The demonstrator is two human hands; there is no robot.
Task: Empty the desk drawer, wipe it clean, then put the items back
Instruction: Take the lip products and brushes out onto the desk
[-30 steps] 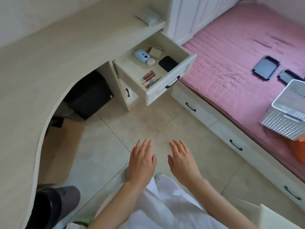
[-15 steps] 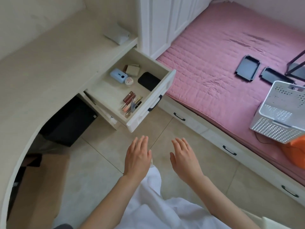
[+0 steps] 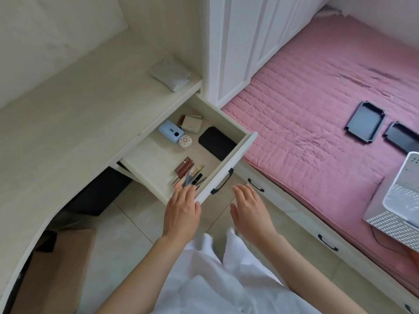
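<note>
— Both my hands have come forward; the left hand [image 3: 181,208] now reaches the open drawer [image 3: 224,165], fingers straight, holding nothing.

— And the right hand [image 3: 248,208]?

— Flat, empty, just beside the handle [image 3: 223,181]. Pens [image 3: 189,176] lie at my left fingertips.

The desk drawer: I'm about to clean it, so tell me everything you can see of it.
The desk drawer is pulled well out from under the desk top, pale cream with a wood-like grain and a dark handle on its front. Inside lie a blue gadget, a small round tin, a beige pouch, a black flat case and a cluster of makeup sticks. The left hand reaches over its front edge toward those sticks.
</note>
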